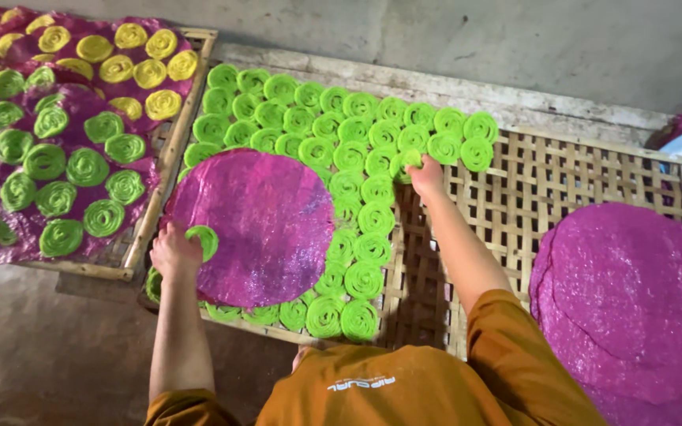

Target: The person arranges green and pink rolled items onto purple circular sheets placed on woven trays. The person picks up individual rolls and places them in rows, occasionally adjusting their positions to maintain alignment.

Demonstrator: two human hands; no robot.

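Note:
My left hand [172, 251] rests on the left edge of a round magenta sheet [262, 229] and holds a green spiral coil [204, 241] against it. My right hand [425, 175] reaches forward and grips another green spiral coil [406, 164] at the end of a row. Several rows of green spiral coils [333, 130] cover the left half of a woven bamboo tray [562, 181]. The magenta sheet lies on top of some coils.
A stack of round magenta sheets [629, 308] lies on the tray's right end. A second bamboo tray [148, 213] at left carries magenta sheets with green coils [65, 170] and yellow coils [132, 59]. A concrete wall [515, 39] runs behind, with bare floor [41, 347] below.

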